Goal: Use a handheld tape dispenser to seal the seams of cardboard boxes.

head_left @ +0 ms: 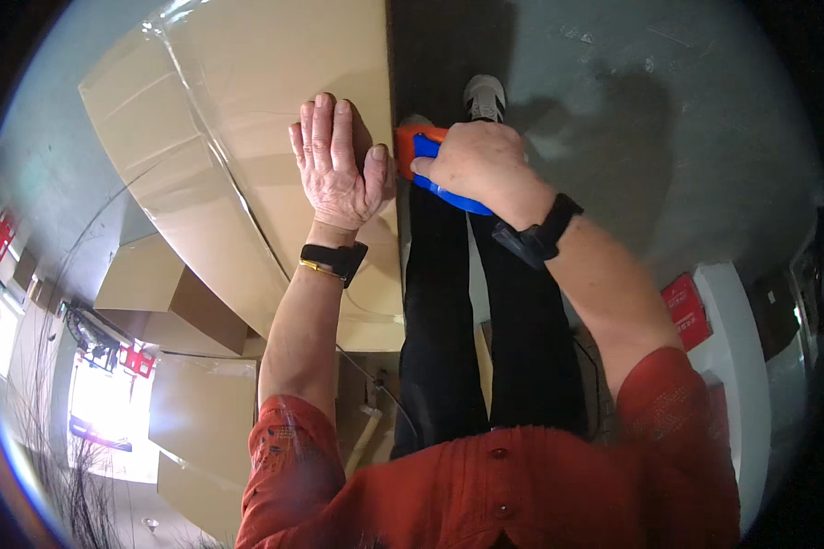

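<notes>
A large cardboard box [229, 137] with a shiny strip of clear tape along it lies on my left. My left hand [337, 169] rests flat on its top near the right edge, fingers stretched and holding nothing. In my right hand [481, 165] is a blue and orange tape dispenser [450, 190], gripped by its blue handle. Its orange end sits against the box's right side, level with my left hand. My fingers hide part of the dispenser, and no roll of tape shows on it.
My legs in black trousers [444, 302] and a grey shoe [484, 97] are close by the box's right side. More cardboard boxes [201, 403] stand at the lower left. A red package [687, 311] is beside a white curved post [737, 366] at right. Grey floor [705, 137] extends beyond.
</notes>
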